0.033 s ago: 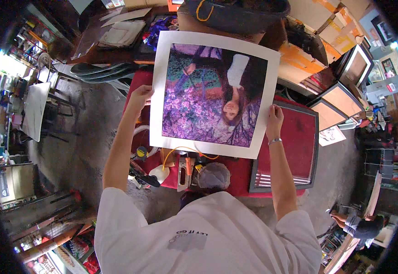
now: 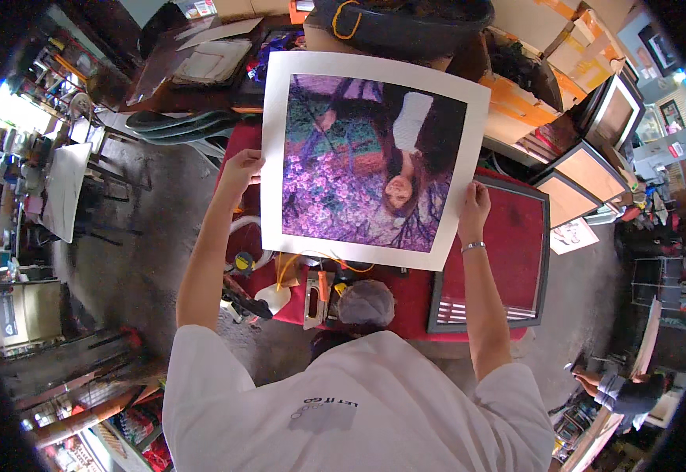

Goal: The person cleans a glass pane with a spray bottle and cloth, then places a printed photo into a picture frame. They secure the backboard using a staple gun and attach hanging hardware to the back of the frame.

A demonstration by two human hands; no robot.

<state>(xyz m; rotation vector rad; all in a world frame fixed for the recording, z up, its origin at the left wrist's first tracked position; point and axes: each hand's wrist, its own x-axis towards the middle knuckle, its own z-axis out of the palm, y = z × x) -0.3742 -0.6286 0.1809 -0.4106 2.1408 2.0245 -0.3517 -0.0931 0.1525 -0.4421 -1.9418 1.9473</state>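
A large square photo print (image 2: 343,165) with a wide white border is held up in front of me, its picture upside down. It shows a figure beside purple blossoms. My left hand (image 2: 243,169) is closed on the left border. My right hand (image 2: 475,208) pinches the lower right edge. Below the print, on a red-covered table (image 2: 414,315), lie a metal staple gun (image 2: 313,300), an orange-handled tool (image 2: 323,286) and a grey rounded thing (image 2: 366,303). A dark frame with a clear pane (image 2: 491,259) lies beside my right forearm.
Cardboard boxes (image 2: 520,98) and a black tub (image 2: 406,27) stand beyond the print. Several frames (image 2: 583,169) lean at the right. A yellow tape measure (image 2: 244,262) and an orange cord (image 2: 284,271) lie near my left forearm. Another person (image 2: 630,393) is at the lower right.
The print has shifted slightly to the right and tilted a little. Both hands keep their hold on its edges.
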